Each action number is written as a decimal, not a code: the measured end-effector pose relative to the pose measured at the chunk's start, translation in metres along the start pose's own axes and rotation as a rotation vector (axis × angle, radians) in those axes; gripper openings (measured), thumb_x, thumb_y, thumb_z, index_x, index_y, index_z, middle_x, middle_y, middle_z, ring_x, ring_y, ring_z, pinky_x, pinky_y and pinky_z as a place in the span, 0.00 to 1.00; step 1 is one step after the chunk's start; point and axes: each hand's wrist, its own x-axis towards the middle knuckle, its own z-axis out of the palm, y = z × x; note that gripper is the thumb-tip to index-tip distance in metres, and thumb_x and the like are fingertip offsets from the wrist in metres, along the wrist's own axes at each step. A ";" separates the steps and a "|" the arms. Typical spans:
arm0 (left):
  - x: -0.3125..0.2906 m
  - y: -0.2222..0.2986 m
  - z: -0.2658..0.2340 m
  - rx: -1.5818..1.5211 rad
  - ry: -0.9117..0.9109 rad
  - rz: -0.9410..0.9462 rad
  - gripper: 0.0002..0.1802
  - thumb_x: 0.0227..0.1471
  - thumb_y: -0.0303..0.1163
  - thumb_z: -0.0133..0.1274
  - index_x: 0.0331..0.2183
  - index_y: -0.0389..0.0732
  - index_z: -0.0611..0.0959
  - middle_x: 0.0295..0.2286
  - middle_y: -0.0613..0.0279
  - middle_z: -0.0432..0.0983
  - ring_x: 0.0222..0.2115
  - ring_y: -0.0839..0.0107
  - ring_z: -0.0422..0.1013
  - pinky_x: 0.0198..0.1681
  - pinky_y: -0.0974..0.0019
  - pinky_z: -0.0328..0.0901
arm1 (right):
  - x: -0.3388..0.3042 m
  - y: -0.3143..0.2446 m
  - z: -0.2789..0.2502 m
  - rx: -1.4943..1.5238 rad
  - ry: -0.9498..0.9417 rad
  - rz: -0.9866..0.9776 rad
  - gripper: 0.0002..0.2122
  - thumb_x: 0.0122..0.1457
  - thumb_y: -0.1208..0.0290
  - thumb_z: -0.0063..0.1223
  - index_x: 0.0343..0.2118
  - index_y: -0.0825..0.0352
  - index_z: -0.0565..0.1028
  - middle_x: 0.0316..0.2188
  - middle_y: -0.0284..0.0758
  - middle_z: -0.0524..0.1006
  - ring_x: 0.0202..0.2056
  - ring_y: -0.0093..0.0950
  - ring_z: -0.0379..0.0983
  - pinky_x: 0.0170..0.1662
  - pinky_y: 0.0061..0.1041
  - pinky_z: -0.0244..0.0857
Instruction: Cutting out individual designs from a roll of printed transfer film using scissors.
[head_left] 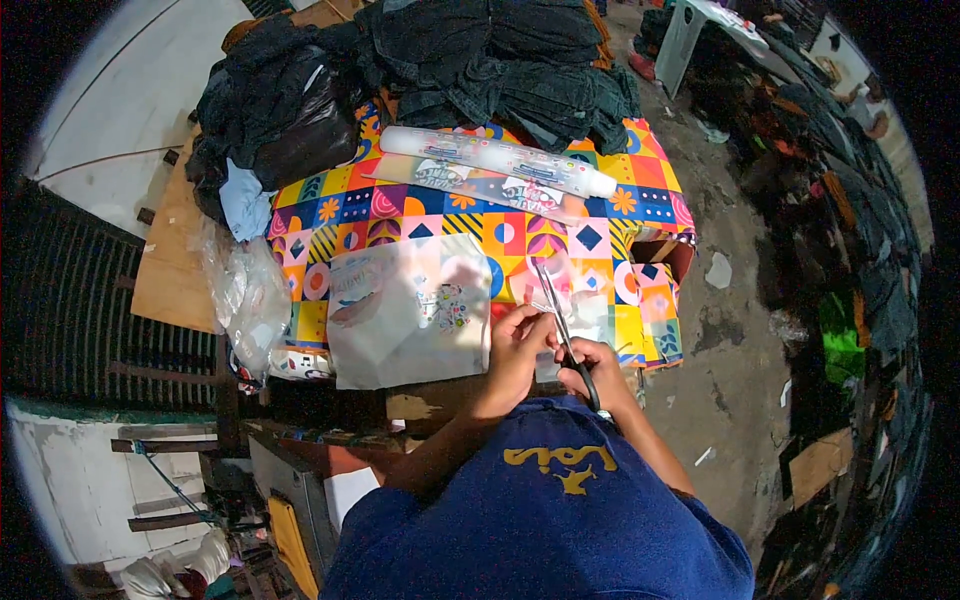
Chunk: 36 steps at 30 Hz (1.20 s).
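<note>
My right hand (pixel 598 372) is closed around the black handles of a pair of scissors (pixel 559 322), whose blades point away from me over the table edge. Just left of it, my left hand (pixel 520 350) pinches a translucent printed film piece (pixel 540 290) beside the blades. The film's far edges blend into the patterned cloth, so its outline is unclear. On the table to the left lies a pale sheet (pixel 395 345) with small colourful prints. Farther back, a roll of clear printed film (pixel 490 158) rests crosswise, partly unrolled.
A bright geometric tablecloth (pixel 400 210) covers the table. Dark garments (pixel 480 75) are heaped at its far side, with a black plastic bag (pixel 310 140) at far left. Clear plastic (pixel 250 300) hangs off the left edge. Dark clothing piles (pixel 850 220) line the floor at right.
</note>
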 end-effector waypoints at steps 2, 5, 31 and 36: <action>-0.001 0.001 0.003 -0.141 0.038 -0.012 0.05 0.51 0.25 0.48 0.32 0.32 0.74 0.21 0.66 0.68 0.21 0.79 0.65 0.25 0.75 0.64 | 0.001 -0.001 0.000 -0.060 0.012 -0.076 0.10 0.45 0.71 0.61 0.28 0.67 0.71 0.16 0.25 0.66 0.20 0.14 0.57 0.24 0.16 0.52; 0.001 -0.002 0.001 -0.089 0.061 0.014 0.05 0.51 0.25 0.49 0.31 0.32 0.74 0.20 0.66 0.68 0.21 0.79 0.65 0.24 0.75 0.63 | 0.001 0.001 -0.001 -0.118 0.017 -0.109 0.10 0.45 0.71 0.61 0.28 0.68 0.71 0.16 0.25 0.67 0.20 0.14 0.58 0.24 0.16 0.53; 0.013 0.027 -0.016 0.341 -0.102 -0.048 0.05 0.47 0.24 0.53 0.25 0.32 0.77 0.15 0.68 0.69 0.13 0.82 0.64 0.14 0.78 0.58 | -0.001 0.000 -0.009 0.018 -0.117 -0.038 0.13 0.46 0.66 0.60 0.29 0.68 0.70 0.15 0.25 0.66 0.18 0.14 0.60 0.21 0.14 0.53; 0.015 0.034 -0.016 0.382 -0.121 -0.088 0.05 0.47 0.25 0.53 0.26 0.31 0.78 0.15 0.68 0.69 0.13 0.83 0.63 0.14 0.78 0.59 | 0.001 0.006 -0.009 0.015 -0.116 -0.112 0.16 0.48 0.62 0.60 0.30 0.70 0.69 0.13 0.26 0.66 0.14 0.14 0.60 0.16 0.14 0.52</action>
